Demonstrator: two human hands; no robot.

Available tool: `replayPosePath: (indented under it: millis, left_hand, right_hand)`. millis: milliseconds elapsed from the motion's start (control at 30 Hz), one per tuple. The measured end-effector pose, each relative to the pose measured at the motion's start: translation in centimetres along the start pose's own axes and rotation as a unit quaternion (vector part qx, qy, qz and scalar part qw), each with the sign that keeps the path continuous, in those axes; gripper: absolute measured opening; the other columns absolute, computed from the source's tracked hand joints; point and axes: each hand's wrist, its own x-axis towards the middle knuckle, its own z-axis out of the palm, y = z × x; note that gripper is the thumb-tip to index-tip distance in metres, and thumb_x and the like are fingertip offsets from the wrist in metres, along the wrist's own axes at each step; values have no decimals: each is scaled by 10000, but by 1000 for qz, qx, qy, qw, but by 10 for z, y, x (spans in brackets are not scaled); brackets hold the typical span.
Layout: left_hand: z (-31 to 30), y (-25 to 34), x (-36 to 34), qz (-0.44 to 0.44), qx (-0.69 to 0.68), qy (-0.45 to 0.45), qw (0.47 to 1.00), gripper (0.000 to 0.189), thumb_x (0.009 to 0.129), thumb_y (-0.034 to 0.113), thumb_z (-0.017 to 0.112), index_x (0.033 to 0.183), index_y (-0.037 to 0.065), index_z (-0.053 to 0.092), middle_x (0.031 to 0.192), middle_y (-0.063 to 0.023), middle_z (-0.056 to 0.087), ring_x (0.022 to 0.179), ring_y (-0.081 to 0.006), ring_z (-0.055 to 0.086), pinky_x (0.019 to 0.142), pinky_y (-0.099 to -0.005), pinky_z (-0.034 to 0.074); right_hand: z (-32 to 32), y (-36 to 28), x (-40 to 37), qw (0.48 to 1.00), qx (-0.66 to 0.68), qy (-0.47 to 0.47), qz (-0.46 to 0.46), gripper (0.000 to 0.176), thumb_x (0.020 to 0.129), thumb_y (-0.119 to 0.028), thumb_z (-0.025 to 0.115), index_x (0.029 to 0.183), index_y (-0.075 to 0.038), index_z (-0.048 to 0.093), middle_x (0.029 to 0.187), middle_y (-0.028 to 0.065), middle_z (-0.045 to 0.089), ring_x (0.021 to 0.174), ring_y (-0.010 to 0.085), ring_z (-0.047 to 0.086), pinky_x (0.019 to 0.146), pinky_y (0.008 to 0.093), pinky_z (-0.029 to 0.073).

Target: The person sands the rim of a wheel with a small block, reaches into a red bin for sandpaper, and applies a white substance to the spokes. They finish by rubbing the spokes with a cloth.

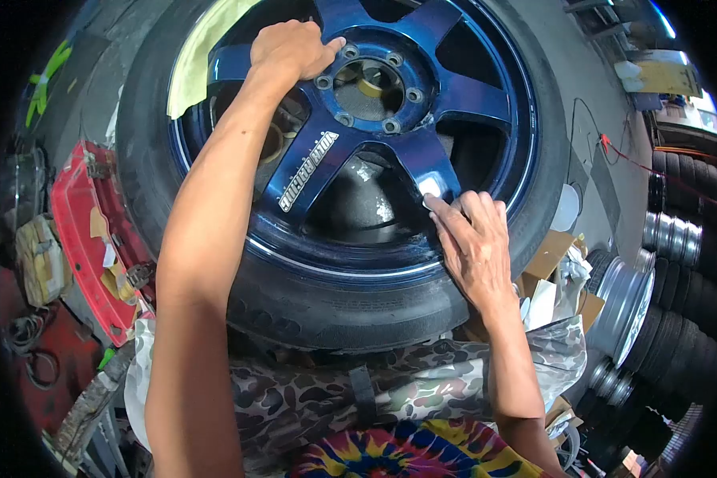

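Observation:
A blue spoked wheel (470, 97) in a black tyre (350, 315) lies in front of me, with white lettering (309, 171) along one spoke. My left hand (291, 54) rests on the upper left of the hub, one finger stretched toward a bolt hole; its other fingers are partly hidden. My right hand (478, 243) is at the lower right spoke, thumb and fingers drawn together at a bright spot; whatever they hold, if anything, is too small to name. A pale yellow-green sheet (201, 60) covers the rim's upper left edge.
A red panel (95, 239) stands at the left. Cardboard and paper scraps (562, 271) lie beside the tyre at the right. Silver rims (623, 307) and stacked tyres (677, 291) line the far right. Camouflage cloth (295, 390) lies below the tyre.

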Motion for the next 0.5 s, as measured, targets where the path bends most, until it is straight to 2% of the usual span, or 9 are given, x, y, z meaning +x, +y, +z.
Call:
replayPosePath:
  millis: [33, 167, 500]
  left_hand:
    - [1, -1, 1, -3, -15, 3, 1000, 717, 1031, 671, 532, 1140, 19, 808, 1120, -240, 788, 1083, -426, 757, 959, -516, 600]
    - [5, -4, 1, 3, -6, 9, 1000, 714, 1031, 670, 532, 1152, 21, 806, 1128, -233, 789, 1092, -419, 757, 964, -515, 598]
    - [4, 0, 0, -2, -12, 8, 1000, 704, 1032, 668, 535, 1147, 29, 809, 1132, -234, 789, 1091, -429, 755, 976, -517, 594]
  right_hand:
    - [0, 0, -2, 1000, 0, 1, 1, 391, 869, -73, 791, 1257, -95, 749, 942, 67, 531, 892, 261, 538, 820, 407, 408]
    - [-5, -1, -9, 1000, -9, -25, 15, 385, 876, -73, 786, 1258, -86, 745, 945, 68, 534, 894, 260, 538, 820, 411, 407]
    - [-3, -1, -3, 1000, -18, 7, 23, 394, 869, -49, 792, 1259, -78, 747, 931, 63, 538, 870, 247, 538, 816, 397, 408]
